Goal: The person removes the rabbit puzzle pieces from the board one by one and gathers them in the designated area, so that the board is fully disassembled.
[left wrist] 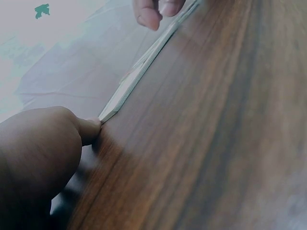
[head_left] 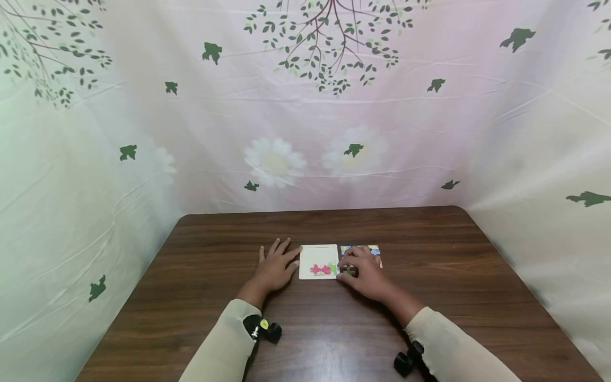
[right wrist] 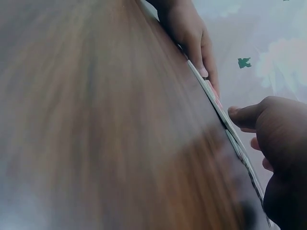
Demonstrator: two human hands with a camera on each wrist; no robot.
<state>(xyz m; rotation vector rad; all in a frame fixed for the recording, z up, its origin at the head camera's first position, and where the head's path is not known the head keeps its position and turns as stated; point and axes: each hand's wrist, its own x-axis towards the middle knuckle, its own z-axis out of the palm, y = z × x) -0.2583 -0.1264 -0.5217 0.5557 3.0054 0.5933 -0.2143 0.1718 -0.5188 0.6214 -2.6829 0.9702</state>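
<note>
A white shallow puzzle tray [head_left: 318, 254] lies flat, with pink and green picture pieces [head_left: 321, 269] along its lower part. My left hand [head_left: 276, 268] rests on the table with fingers spread, index finger and thumb at the tray's left edge. In the left wrist view its thumb [left wrist: 88, 130] meets the tray corner. Just right of the tray is a colourful picture board [head_left: 373, 250], partly hidden by my right hand [head_left: 365, 273]. That hand's fingers bend loosely over the board, their tips near the tray's right edge. Nothing shows between thumb [right wrist: 242, 115] and fingers.
Both things lie on a dark wood-grain table [head_left: 215, 254], toward its far edge. A printed cloth [head_left: 305, 132] with leaves and flowers hangs behind and at both sides. Black cameras [head_left: 273, 332] are strapped at the sleeves.
</note>
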